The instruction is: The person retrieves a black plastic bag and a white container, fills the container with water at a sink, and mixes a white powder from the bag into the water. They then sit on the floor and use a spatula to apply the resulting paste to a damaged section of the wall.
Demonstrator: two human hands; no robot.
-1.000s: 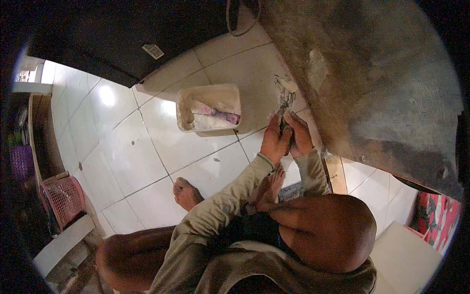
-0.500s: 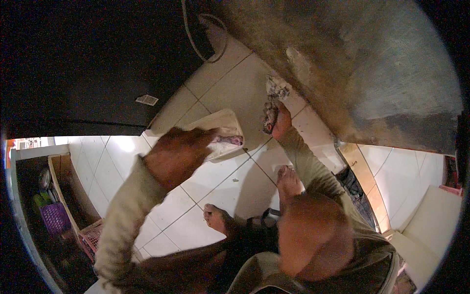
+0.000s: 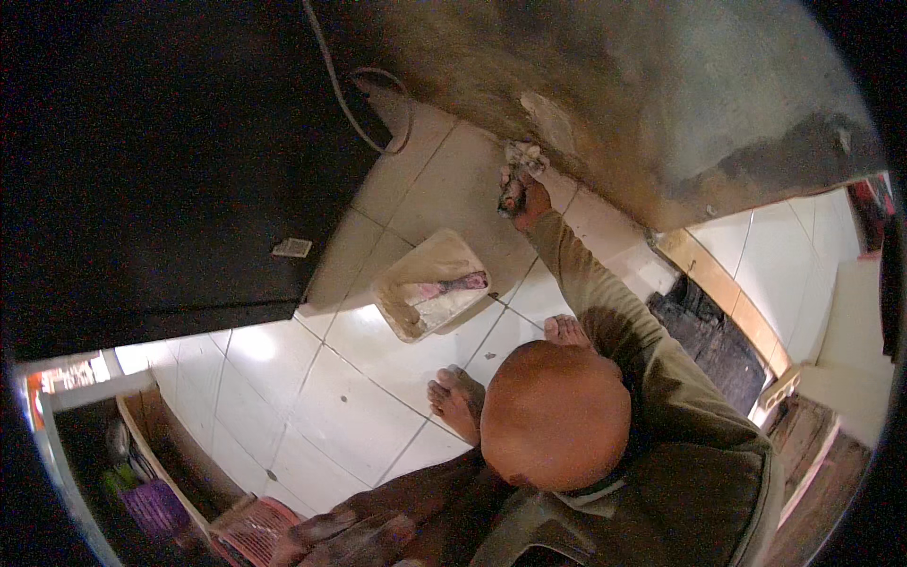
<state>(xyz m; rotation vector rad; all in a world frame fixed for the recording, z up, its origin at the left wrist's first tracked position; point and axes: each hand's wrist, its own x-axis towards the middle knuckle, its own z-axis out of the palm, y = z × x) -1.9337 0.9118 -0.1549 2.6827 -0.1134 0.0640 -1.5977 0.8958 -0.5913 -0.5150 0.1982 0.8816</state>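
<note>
At the foot of the stained wall (image 3: 605,123), my right hand (image 3: 535,204) is closed round a dark, smeared tool (image 3: 511,198), whose exact kind I cannot make out. Pale, lumpy matter (image 3: 525,156) shows just beyond the hand, against the wall base. On the tiles left of that arm stands an off-white tub (image 3: 402,326) with whitish residue in it. Across the tub lies a second stained tool (image 3: 465,282) with a dark purplish handle. My left hand (image 3: 354,539) is low by my left leg, its fingers stretched out and nothing seen in them.
A large black panel (image 3: 161,189) fills the upper left, with a pale cable (image 3: 331,80) hanging beside it. A wooden box (image 3: 142,416) with a purple basket (image 3: 156,510) and a pink basket (image 3: 260,529) is lower left. Black material (image 3: 709,331) lies right of my arm.
My left hand has drawn back from the tub toward the lower edge, leaving the stained tool in it. The right hand stays near the wall base with its tool. The view has shifted.
</note>
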